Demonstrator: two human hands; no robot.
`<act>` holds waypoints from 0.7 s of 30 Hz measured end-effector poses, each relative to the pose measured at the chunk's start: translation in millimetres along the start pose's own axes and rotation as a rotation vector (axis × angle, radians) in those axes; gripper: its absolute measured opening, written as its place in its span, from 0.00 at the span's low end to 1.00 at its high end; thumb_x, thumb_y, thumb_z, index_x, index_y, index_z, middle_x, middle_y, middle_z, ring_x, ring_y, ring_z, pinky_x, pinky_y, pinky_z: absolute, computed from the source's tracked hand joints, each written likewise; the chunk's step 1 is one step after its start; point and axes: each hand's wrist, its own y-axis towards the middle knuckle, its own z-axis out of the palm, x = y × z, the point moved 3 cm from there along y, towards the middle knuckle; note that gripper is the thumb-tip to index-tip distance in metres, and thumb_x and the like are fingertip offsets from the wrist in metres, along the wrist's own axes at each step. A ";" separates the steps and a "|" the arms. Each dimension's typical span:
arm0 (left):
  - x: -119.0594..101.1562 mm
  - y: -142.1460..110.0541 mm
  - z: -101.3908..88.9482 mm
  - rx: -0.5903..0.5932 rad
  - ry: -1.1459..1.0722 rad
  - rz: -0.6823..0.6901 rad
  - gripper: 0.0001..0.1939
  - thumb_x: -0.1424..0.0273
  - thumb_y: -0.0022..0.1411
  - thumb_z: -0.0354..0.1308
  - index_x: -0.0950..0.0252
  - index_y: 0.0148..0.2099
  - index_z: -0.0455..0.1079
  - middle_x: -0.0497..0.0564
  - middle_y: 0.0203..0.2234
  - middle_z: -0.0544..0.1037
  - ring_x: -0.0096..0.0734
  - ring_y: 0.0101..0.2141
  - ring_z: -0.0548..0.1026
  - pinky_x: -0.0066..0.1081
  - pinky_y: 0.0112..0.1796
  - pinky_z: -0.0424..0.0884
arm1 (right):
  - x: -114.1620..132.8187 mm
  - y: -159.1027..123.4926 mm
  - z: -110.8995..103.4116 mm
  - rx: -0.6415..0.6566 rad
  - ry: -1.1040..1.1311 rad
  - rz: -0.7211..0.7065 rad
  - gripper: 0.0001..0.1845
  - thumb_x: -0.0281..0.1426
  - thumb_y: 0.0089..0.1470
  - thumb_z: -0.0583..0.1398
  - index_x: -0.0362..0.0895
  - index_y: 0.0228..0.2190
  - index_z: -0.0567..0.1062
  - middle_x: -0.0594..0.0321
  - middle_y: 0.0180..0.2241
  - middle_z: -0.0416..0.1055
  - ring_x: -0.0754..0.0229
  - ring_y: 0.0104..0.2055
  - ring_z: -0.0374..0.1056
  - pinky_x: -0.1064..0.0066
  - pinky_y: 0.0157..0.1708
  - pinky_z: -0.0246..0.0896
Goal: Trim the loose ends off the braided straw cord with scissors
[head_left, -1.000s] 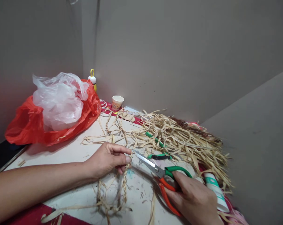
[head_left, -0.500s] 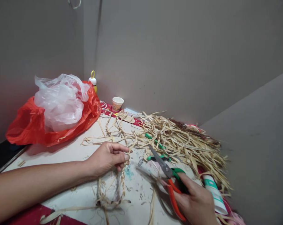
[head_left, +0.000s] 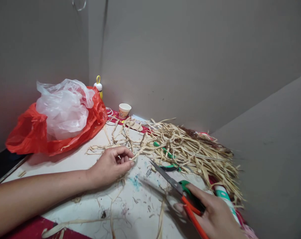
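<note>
Pinches one straw strand [head_left: 139,151] between fingertips of left hand [head_left: 112,166], left of one straw pile [head_left: 207,154]; curls fingers of right hand [head_left: 213,210] around one pair of scissors [head_left: 174,183] in front of it.

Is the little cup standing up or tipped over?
The cup is standing up: its white rim is on top and its patterned side is below.

Bags [head_left: 63,113] on table [head_left: 135,220] at left, fibre strands [head_left: 212,164] right, cup [head_left: 124,112] behind
</note>
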 end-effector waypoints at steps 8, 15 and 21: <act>8.0 -2.6 6.7 0.049 -0.099 -0.118 0.14 0.67 0.50 0.63 0.69 0.39 0.75 0.44 0.20 0.64 0.21 0.22 0.59 0.25 0.25 0.57 | 12.4 2.7 -5.7 -0.187 -0.176 -0.132 0.10 0.39 0.48 0.59 0.46 0.31 0.69 0.66 0.21 0.72 0.63 0.20 0.67 0.75 0.19 0.57; 16.8 -5.8 10.9 0.082 -0.208 -0.174 0.15 0.66 0.52 0.63 0.68 0.41 0.75 0.44 0.19 0.64 0.18 0.19 0.57 0.23 0.21 0.53 | 9.2 -0.3 4.0 -0.206 -0.290 -0.139 0.14 0.42 0.49 0.58 0.45 0.32 0.70 0.65 0.22 0.71 0.62 0.21 0.67 0.74 0.21 0.55; 18.8 -6.7 12.9 0.107 -0.250 -0.192 0.16 0.64 0.52 0.64 0.68 0.41 0.75 0.43 0.18 0.64 0.17 0.18 0.57 0.23 0.20 0.53 | 10.6 0.1 6.1 -0.210 -0.302 -0.146 0.14 0.43 0.50 0.57 0.45 0.31 0.69 0.65 0.21 0.70 0.62 0.21 0.66 0.74 0.23 0.54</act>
